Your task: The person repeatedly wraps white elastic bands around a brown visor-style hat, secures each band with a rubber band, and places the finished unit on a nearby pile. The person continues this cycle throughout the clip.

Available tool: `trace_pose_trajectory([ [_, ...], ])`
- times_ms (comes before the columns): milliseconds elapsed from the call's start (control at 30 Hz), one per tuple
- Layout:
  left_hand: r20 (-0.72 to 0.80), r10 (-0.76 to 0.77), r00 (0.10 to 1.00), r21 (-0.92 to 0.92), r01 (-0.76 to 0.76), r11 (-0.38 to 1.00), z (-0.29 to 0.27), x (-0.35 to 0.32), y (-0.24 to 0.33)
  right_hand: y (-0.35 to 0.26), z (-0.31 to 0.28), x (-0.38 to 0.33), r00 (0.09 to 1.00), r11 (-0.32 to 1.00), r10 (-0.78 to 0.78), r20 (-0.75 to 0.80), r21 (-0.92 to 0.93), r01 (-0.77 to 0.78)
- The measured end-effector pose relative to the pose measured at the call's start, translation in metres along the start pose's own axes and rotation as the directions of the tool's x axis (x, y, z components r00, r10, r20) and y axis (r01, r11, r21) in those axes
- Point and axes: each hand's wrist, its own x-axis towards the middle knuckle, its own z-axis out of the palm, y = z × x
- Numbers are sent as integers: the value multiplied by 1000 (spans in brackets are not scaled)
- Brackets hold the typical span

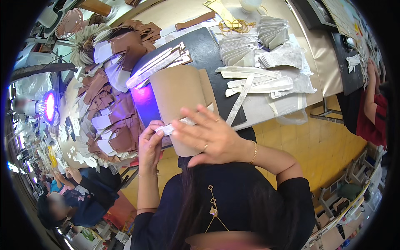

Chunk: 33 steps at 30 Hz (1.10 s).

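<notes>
Far to the left of the left hand, a round lamp [50, 106] shines purple, and nearer, just beyond this hand, lie piles of brown pieces [123, 104] with some white parts. The left hand [151, 141] is narrow: its thumb and fingers pinch 1 end of a whitish strip [166, 130], which lies across the lower part of a tan panel [177, 89]. This panel extends forward from between the 2 hands, over a black mat [202, 48]. The right hand [212, 135] is wide, with spread fingers above the strip and the panel; I cannot tell if it presses on them. Ahead and to the right of this hand, several pale strips [260, 82] lie on the worktop [300, 41], and behind them, farther from the hand, are fanned stacks of greyish pieces [238, 50].
</notes>
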Motion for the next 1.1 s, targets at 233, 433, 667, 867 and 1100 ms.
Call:
trace_pose_trajectory([
  [233,-67,40,997,-72,-45,996,12,-12,3,-25,26,32,989,995,-53,140,-79,65],
  [433,2,73,997,-68,-73,995,6,6,-6,1,19,1,996,995,-65,54,-69,69],
  [667,6,42,999,-134,-41,990,3,9,-8,11,44,-27,962,959,177,-209,258,-120],
  [867,30,36,999,-137,-32,990,2,10,-8,15,53,-35,883,869,404,-239,403,-289],
  [1100,36,56,998,-43,-55,998,3,11,-3,16,41,-31,685,516,726,-67,711,-478],
])
